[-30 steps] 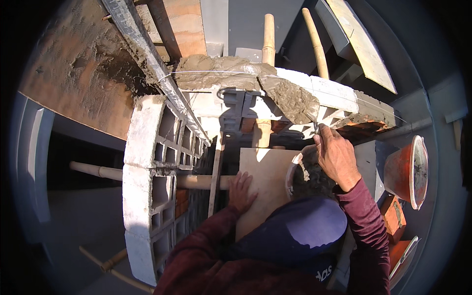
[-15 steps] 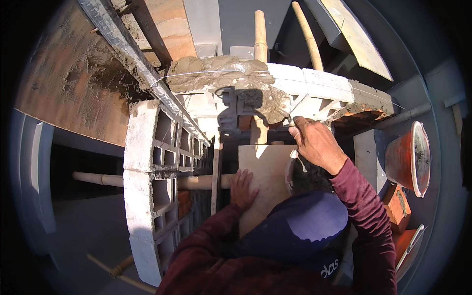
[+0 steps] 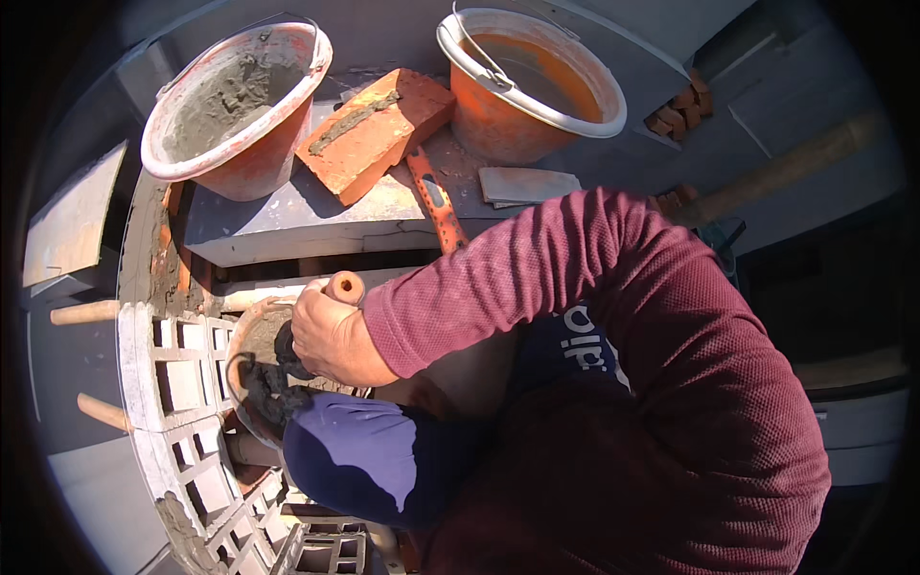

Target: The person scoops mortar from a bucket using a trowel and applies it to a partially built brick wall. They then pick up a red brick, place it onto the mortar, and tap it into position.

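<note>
My right hand [image 3: 331, 331] is closed round a trowel, whose round handle end [image 3: 345, 287] sticks up beside my thumb. It is over a bucket [image 3: 236, 374] of wet grey mortar [image 3: 273, 398], just beyond my knee. The trowel's blade is mostly hidden by the hand and the mortar. To the left of this bucket runs a wall of pale hollow blocks [image 3: 144, 369], with mortar smeared along its far stretch. My left hand is out of view.
On a grey ledge [image 3: 230, 244] stand a mortar bucket [image 3: 158, 163], orange bricks [image 3: 359, 153] and an orange bucket of brownish liquid [image 3: 479, 125]. An orange spirit level [image 3: 436, 206] leans there, near flat pale pieces [image 3: 527, 185]. Bamboo poles [image 3: 86, 314] jut out beyond the wall.
My view has swung to the right, toward the ledge and buckets. My right hand has gone from the wall top to the mortar bucket. My left hand has left the view.
</note>
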The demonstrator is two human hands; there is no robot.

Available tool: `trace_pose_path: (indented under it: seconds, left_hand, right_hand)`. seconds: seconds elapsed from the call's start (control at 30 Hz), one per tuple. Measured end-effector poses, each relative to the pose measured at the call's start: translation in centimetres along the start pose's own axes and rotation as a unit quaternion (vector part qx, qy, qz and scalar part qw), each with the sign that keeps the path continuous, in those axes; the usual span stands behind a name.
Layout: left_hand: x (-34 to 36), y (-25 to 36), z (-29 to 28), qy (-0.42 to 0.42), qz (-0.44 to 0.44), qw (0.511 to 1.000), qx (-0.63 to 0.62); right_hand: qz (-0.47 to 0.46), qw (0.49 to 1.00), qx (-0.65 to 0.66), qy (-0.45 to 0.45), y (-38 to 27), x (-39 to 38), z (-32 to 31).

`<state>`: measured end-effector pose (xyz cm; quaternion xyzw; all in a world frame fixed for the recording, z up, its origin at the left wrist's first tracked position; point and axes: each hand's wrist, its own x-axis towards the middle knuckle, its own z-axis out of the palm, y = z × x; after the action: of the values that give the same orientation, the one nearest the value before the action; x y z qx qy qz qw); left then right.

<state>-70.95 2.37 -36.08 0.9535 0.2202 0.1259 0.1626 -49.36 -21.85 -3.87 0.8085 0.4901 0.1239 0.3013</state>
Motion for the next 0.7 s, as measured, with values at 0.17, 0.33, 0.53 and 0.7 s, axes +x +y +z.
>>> trace_pose_path:
  seconds: [0.17,0.33,0.53,0.7]
  left_hand:
    - [8.5,3.7,-4.6,0.100,0.155,0.983,0.013]
    - [15.5,13.8,-13.0,0.204,0.306,0.929,-0.041]
    - [18.9,27.4,-24.1,0.267,0.491,0.821,-0.116]
    - [17.6,38.0,-27.6,0.182,0.630,0.749,-0.096]
  right_hand:
    - [-0.025,0.966,0.254,-0.049,-6.5,4.1,7.6]
    - [0.037,0.951,0.307,-0.023,-4.5,0.8,7.3]
    - [0.228,0.914,0.224,0.248,-1.0,-10.4,4.2]
    - [0.196,0.832,0.516,0.061,3.0,-32.0,0.3]
